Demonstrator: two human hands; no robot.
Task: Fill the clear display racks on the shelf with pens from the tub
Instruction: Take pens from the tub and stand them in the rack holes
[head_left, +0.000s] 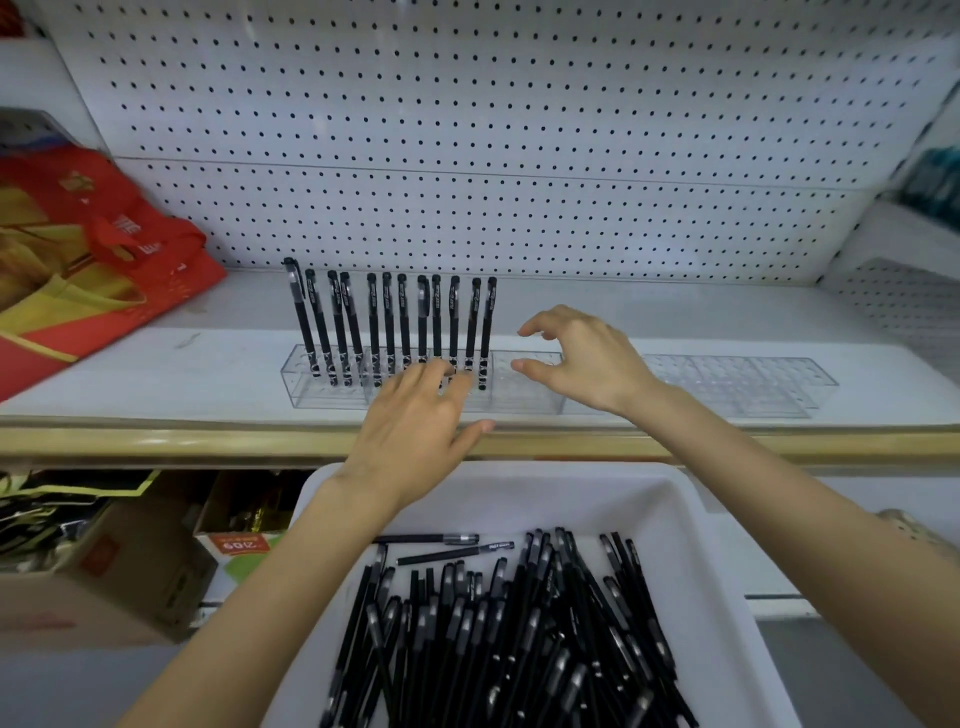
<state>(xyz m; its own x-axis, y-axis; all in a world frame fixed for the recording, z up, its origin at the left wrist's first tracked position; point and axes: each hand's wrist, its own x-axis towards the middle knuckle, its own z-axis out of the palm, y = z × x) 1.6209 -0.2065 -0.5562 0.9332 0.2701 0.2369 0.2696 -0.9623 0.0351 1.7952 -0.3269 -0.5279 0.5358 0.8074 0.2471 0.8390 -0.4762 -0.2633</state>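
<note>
A clear display rack (524, 387) lies along the white shelf (208, 364) with several black pens (387, 322) standing upright in its left and middle part. A second clear rack (737, 382) lies to its right and holds no pens. My left hand (421, 421) rests with straight fingers on the front of the first rack, below the pens. My right hand (582, 358) hovers over the bare right end of that rack, fingers loosely curved, holding nothing. Below the shelf a white tub (691, 519) holds several loose black pens (509, 623).
A red and yellow bag (88, 260) lies on the shelf at the left. White pegboard (467, 130) backs the shelf. A tan shelf edge (156, 436) runs across the front. Cardboard boxes (104, 587) stand below on the left.
</note>
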